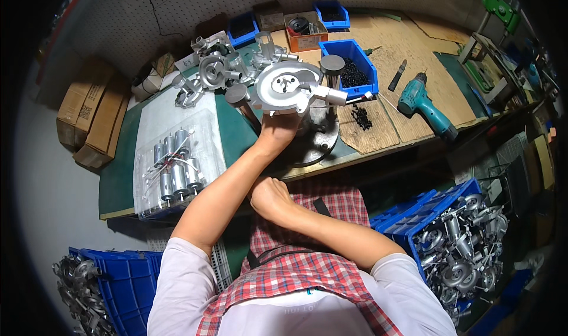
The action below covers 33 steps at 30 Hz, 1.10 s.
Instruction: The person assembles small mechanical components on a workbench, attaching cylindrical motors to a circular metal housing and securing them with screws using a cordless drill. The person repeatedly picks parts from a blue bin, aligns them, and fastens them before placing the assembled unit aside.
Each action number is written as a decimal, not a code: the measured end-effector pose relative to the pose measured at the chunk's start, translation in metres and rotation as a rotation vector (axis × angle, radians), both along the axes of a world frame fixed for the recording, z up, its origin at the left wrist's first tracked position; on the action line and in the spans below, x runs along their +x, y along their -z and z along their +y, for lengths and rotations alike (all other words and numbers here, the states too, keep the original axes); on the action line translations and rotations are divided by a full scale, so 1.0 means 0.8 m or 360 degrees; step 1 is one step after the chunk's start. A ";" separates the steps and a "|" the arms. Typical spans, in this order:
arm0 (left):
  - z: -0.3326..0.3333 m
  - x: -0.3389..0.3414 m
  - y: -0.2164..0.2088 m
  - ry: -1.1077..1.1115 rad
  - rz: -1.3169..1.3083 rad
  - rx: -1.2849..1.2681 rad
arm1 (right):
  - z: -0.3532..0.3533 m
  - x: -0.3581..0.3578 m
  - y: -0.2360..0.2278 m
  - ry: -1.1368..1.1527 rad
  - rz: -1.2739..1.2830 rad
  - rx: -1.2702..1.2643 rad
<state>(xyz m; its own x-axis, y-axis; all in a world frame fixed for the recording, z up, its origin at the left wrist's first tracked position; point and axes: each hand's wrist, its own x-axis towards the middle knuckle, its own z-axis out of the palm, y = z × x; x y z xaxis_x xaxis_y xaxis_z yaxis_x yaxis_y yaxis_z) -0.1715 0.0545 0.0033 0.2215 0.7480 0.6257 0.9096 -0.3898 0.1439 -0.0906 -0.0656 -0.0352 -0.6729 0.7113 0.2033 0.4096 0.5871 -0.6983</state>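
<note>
My left hand (280,130) grips a silver cast-metal blower housing (283,86) from below, fingers mostly hidden under it. The round open face of the housing points up, and a short tube sticks out to the right. It is between two dark posts with round flat tops, the left post (238,94) and the right post (332,65), above a round metal base (316,152). In front of the bench edge, close to the apron (307,229), my right hand (270,198) is closed in a fist. Whatever it may hold is hidden.
Silver motors (174,170) lie on plastic at left, metal housings (213,69) behind. A blue bin (371,78) holds black screws, with loose screws (361,117) beside it. A teal power drill (423,104) lies at right. Blue crates (127,283) (414,217) stand below the bench.
</note>
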 end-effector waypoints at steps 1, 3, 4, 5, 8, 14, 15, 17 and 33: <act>-0.001 -0.003 -0.003 0.0067 -0.0025 -0.0032 | 0.000 -0.003 -0.002 0.0031 0.0013 -0.0042; -0.001 0.000 -0.009 0.0139 -0.0373 -0.0239 | 0.001 -0.008 -0.003 0.0082 0.0019 -0.0115; -0.002 0.002 -0.012 0.0164 -0.0449 -0.0268 | 0.003 -0.009 -0.004 0.0094 0.0025 -0.0162; -0.003 0.002 -0.012 0.0189 -0.0525 -0.0296 | 0.004 -0.010 -0.004 0.0108 0.0030 -0.0209; 0.003 -0.007 0.005 0.0118 -0.0419 -0.0278 | 0.004 -0.013 0.003 0.0085 0.0094 -0.0353; 0.007 -0.004 0.006 0.0127 -0.0532 -0.0225 | -0.010 -0.026 0.032 0.0391 0.0590 -0.0792; 0.006 0.001 0.002 0.0107 -0.0486 -0.0195 | -0.013 -0.027 0.039 0.0447 0.0751 -0.0793; 0.002 0.010 -0.005 0.0158 -0.0783 -0.0286 | -0.013 -0.028 0.063 0.0464 0.0843 -0.0737; -0.002 0.005 -0.010 0.0145 -0.0803 -0.0375 | -0.017 0.042 -0.015 0.0062 0.0907 -0.1484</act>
<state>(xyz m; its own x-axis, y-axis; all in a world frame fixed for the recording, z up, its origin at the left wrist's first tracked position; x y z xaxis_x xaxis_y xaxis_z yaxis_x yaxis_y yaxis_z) -0.1673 0.0526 0.0113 0.0085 0.8720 0.4894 0.6695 -0.3684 0.6450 -0.0572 -0.0795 -0.0230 -0.6245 0.7661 -0.1520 -0.1079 -0.2774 -0.9547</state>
